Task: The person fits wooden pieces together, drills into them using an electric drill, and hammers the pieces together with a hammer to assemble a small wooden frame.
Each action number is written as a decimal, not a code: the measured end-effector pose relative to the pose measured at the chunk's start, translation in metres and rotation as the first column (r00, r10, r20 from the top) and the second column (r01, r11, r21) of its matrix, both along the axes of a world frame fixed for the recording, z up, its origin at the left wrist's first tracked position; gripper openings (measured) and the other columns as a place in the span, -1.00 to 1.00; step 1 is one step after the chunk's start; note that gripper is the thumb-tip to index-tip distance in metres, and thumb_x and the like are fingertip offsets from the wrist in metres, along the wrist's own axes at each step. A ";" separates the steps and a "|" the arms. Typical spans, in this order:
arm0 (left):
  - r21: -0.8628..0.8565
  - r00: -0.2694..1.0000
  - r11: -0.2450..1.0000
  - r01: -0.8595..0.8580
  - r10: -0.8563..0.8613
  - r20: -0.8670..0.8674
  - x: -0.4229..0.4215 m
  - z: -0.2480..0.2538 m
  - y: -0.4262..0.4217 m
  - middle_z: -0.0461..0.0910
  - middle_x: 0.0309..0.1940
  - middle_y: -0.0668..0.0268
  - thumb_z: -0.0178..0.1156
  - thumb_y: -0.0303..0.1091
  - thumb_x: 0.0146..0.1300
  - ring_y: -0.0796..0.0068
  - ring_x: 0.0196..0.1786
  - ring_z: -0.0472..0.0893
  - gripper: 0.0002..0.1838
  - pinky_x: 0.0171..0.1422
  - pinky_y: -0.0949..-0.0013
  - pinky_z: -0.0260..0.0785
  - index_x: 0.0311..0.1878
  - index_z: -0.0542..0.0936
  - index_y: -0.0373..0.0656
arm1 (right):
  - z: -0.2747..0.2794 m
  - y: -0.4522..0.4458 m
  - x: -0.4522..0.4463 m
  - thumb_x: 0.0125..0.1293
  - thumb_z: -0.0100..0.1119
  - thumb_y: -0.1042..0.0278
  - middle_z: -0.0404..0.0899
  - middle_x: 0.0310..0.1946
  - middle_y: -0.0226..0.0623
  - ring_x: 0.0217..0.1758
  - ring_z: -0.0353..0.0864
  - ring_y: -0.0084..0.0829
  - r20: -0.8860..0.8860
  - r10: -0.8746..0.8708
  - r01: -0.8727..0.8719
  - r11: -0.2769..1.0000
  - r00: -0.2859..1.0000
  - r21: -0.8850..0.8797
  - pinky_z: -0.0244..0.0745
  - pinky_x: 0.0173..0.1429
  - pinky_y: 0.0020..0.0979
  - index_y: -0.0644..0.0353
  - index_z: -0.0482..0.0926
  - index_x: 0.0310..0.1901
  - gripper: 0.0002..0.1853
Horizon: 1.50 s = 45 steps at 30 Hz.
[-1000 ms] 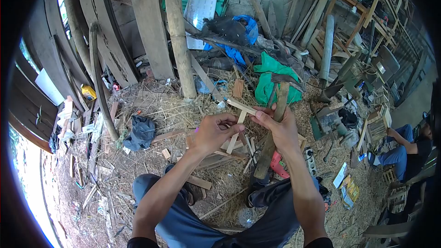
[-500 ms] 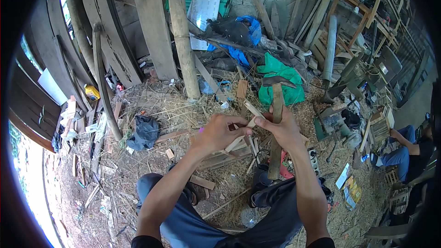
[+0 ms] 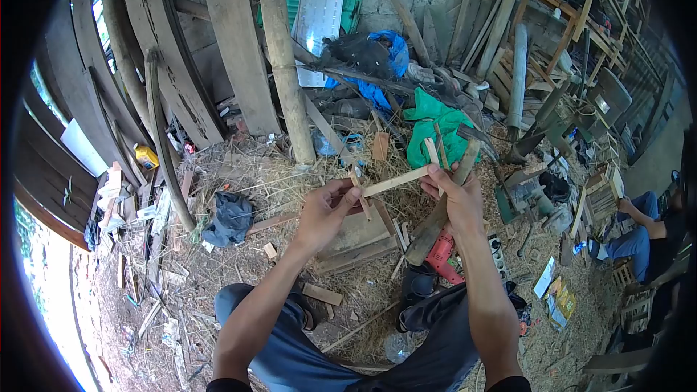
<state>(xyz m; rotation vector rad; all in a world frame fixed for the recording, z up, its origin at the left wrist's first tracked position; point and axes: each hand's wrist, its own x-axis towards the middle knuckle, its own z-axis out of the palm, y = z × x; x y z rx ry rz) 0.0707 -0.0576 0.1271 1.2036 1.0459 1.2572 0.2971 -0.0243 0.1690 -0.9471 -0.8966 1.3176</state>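
My left hand [image 3: 325, 212] pinches one end of a small frame of light wooden strips [image 3: 396, 182], where a short crosspiece meets the long strip. At the other end of that strip, my right hand [image 3: 457, 199] grips it beside another short crosspiece. The same hand also holds a hammer [image 3: 435, 225] by its wooden handle, its dark metal head up by the green bag [image 3: 435, 128]. Below the strips lies a wooden block [image 3: 352, 239] on the ground. A red power tool [image 3: 442, 255] rests just under the hammer handle.
A power strip [image 3: 497, 258] lies right of my right forearm. A dark plastic bag [image 3: 229, 218] and wood scraps are on the straw-covered ground at left. A bamboo post [image 3: 282, 65] stands ahead. At far right another person [image 3: 642, 229] sits near a wooden crate [image 3: 601, 196].
My hands have moved apart, and the wooden frame has turned so its long strip spans between them. The hammer has tilted, its head shifting right. The block below shows more.
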 end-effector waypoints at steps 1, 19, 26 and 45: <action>0.002 1.000 1.000 -0.001 0.001 0.002 -0.001 -0.003 0.002 0.63 -0.20 0.20 0.12 -0.26 0.41 0.53 -0.13 0.61 -0.63 0.03 0.43 0.48 0.07 0.50 -0.41 | -0.001 0.001 0.000 0.20 0.35 0.45 0.61 -0.24 -0.22 -0.21 0.68 -0.38 -0.003 -0.009 0.009 1.000 1.000 0.026 0.63 -0.10 -0.38 0.21 0.35 -0.14 -0.67; 0.023 0.998 0.998 -0.051 0.052 -0.042 -0.009 0.011 0.012 0.62 -0.20 0.17 0.12 -0.31 0.41 0.44 -0.12 0.66 -0.67 -0.05 0.39 0.59 0.03 0.51 -0.43 | -0.008 0.009 0.010 0.28 0.29 0.36 0.59 -0.25 -0.35 -0.19 0.58 -0.58 0.145 0.007 -0.018 0.997 0.989 0.080 0.47 -0.18 -0.46 0.12 0.37 -0.21 -0.76; 0.071 0.999 0.996 -0.045 0.044 0.017 -0.012 0.014 0.008 0.62 -0.12 0.12 0.13 -0.35 0.39 0.40 -0.10 0.66 -0.66 0.01 0.36 0.57 0.09 0.49 -0.42 | -0.002 0.004 0.005 0.29 0.26 0.40 0.62 -0.21 -0.24 -0.24 0.62 -0.51 0.124 -0.018 0.002 0.992 0.992 0.126 0.50 -0.24 -0.45 0.17 0.35 -0.19 -0.76; 0.066 0.990 0.996 -0.052 0.042 0.135 -0.016 0.017 0.013 0.62 -0.14 0.11 0.22 -0.53 0.28 0.33 -0.10 0.67 -0.57 0.01 0.37 0.57 0.18 0.39 -0.43 | -0.005 0.003 0.002 0.27 0.27 0.43 0.62 -0.21 -0.05 -0.29 0.69 -0.35 0.205 0.030 -0.058 0.990 0.978 0.132 0.68 -0.30 -0.37 0.20 0.28 -0.19 -0.71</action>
